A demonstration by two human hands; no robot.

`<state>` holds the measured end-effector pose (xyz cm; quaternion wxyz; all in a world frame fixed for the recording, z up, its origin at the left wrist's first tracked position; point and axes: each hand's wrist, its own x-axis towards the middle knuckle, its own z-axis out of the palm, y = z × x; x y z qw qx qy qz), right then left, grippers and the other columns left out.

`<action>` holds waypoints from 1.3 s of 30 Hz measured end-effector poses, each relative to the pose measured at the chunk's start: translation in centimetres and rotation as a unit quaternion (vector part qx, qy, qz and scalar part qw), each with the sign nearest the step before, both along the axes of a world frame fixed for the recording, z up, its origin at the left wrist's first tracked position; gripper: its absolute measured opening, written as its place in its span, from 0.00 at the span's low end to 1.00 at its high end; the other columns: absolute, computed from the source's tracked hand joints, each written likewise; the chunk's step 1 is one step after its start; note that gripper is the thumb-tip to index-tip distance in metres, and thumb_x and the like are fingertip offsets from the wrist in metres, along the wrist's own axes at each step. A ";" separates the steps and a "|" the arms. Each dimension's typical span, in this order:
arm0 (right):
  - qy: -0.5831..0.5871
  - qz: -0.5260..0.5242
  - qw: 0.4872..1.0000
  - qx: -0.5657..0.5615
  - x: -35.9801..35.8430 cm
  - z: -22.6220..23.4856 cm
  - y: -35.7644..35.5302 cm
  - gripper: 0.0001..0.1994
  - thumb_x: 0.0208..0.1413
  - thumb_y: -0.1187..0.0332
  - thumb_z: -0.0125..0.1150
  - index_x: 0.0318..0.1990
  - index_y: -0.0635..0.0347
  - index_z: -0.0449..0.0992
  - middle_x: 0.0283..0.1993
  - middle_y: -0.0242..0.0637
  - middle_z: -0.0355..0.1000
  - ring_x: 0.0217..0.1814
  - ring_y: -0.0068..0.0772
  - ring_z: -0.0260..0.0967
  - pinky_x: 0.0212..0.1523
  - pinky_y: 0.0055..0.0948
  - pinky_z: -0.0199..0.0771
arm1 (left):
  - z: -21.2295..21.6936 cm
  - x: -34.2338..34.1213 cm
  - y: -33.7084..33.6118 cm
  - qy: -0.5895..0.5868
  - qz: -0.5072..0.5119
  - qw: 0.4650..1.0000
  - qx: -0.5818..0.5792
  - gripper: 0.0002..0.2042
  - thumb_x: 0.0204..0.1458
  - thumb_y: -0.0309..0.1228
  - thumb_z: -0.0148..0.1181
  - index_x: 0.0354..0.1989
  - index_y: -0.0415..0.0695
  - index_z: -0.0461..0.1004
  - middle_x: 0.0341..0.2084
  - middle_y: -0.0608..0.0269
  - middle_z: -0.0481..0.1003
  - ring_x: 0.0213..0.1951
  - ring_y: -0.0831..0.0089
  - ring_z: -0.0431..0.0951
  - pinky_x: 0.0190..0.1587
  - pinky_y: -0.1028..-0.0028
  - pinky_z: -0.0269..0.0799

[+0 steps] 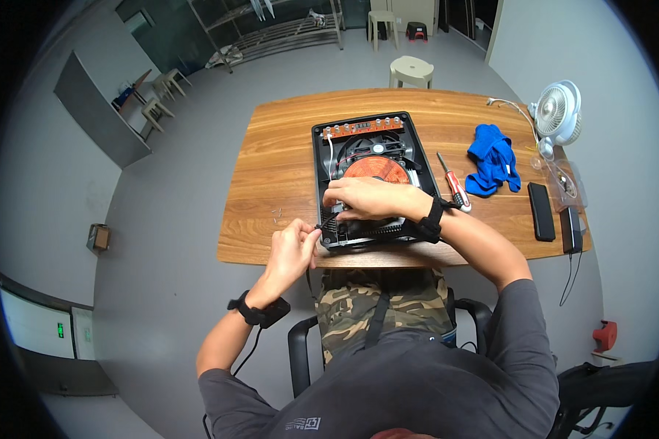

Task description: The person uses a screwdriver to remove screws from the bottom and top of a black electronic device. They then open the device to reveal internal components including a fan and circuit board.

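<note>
An opened induction cooker (421, 157) lies before me as a black tray, with a round copper coil (377, 169) in its middle and an orange circuit board (362, 129) along its far end. At the cooker's near left corner, my left hand (291, 251) is closed with thumb and fingers pinched on a black power cord (309, 278), which hangs down past the table edge. My right hand (377, 199) reaches across the tray just nearer than the coil. Its fingers are bent down into the near left part, and what they grip is hidden.
Several small screws (276, 214) lie left of the cooker. To its right are a red-and-white screwdriver (455, 184), a crumpled blue cloth (494, 161), a black case (541, 212), a black power bank (571, 230) with a cable, a clear plastic box (567, 186) and a white fan (559, 113).
</note>
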<state>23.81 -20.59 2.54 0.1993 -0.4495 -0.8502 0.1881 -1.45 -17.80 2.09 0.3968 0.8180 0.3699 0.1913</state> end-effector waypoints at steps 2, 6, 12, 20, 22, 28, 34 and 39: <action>-0.005 0.024 0.999 0.047 0.1 -0.7 -0.1 0.16 0.58 0.64 0.68 0.50 0.61 0.74 0.50 0.43 0.72 0.55 0.51 0.72 0.52 0.45 0.75 | 0.4 0.0 0.2 -0.014 0.011 0.985 -0.169 0.11 0.68 0.33 0.57 0.36 0.37 0.71 0.19 0.65 0.77 0.18 0.82 0.74 0.20 0.79 0.66; -0.005 0.066 0.994 0.082 -1.5 -1.1 0.1 0.14 0.56 0.65 0.68 0.46 0.60 0.75 0.44 0.43 0.73 0.50 0.54 0.73 0.48 0.47 0.74 | -0.2 -0.4 0.8 -0.067 -0.013 0.942 -0.328 0.12 0.70 0.36 0.54 0.36 0.41 0.71 0.20 0.68 0.74 0.15 0.83 0.65 0.19 0.82 0.60; 0.039 0.111 0.993 0.031 -2.1 -0.7 0.0 0.08 0.58 0.67 0.65 0.39 0.64 0.79 0.38 0.46 0.76 0.43 0.55 0.76 0.42 0.47 0.75 | -0.2 -1.1 1.1 -0.033 -0.041 0.922 -0.383 0.12 0.69 0.36 0.55 0.41 0.38 0.74 0.19 0.66 0.74 0.17 0.82 0.69 0.21 0.78 0.63; 0.000 0.135 0.989 -0.066 -2.1 -0.4 1.6 0.10 0.62 0.67 0.63 0.43 0.66 0.81 0.40 0.53 0.79 0.44 0.55 0.77 0.43 0.45 0.75 | -0.9 -1.1 -1.0 0.154 -0.115 0.912 0.361 0.12 0.60 0.33 0.63 0.48 0.43 0.72 0.32 0.53 0.80 0.30 0.49 0.81 0.30 0.56 0.77; 0.002 0.125 0.985 -0.121 -2.2 0.0 1.7 0.11 0.63 0.67 0.62 0.45 0.67 0.81 0.42 0.54 0.80 0.46 0.55 0.78 0.44 0.45 0.76 | -1.4 -1.4 -0.6 0.168 -0.107 0.905 0.375 0.11 0.61 0.32 0.62 0.47 0.42 0.72 0.30 0.52 0.80 0.29 0.49 0.81 0.29 0.57 0.77; 0.009 0.060 0.997 -0.044 -1.2 -0.5 0.4 0.14 0.65 0.66 0.61 0.52 0.65 0.80 0.47 0.51 0.81 0.50 0.53 0.79 0.50 0.44 0.78 | -1.7 -1.5 -0.2 0.111 -0.074 0.933 0.334 0.08 0.64 0.33 0.59 0.39 0.40 0.75 0.22 0.51 0.79 0.25 0.54 0.81 0.27 0.61 0.76; -0.023 0.036 0.995 -0.087 0.0 0.5 -1.1 0.17 0.62 0.65 0.64 0.55 0.62 0.78 0.51 0.48 0.79 0.55 0.53 0.77 0.54 0.45 0.77 | 0.6 -1.1 -0.1 0.137 -0.083 0.987 -0.027 0.16 0.70 0.38 0.51 0.34 0.39 0.76 0.17 0.61 0.77 0.21 0.75 0.78 0.25 0.71 0.72; 0.021 0.083 0.996 -0.028 -0.7 -0.5 -1.1 0.15 0.60 0.66 0.65 0.52 0.63 0.79 0.48 0.46 0.79 0.51 0.53 0.77 0.52 0.44 0.77 | -1.7 -1.9 1.5 0.017 -0.131 0.945 -0.298 0.20 0.74 0.42 0.44 0.35 0.41 0.73 0.19 0.66 0.78 0.23 0.79 0.74 0.31 0.76 0.70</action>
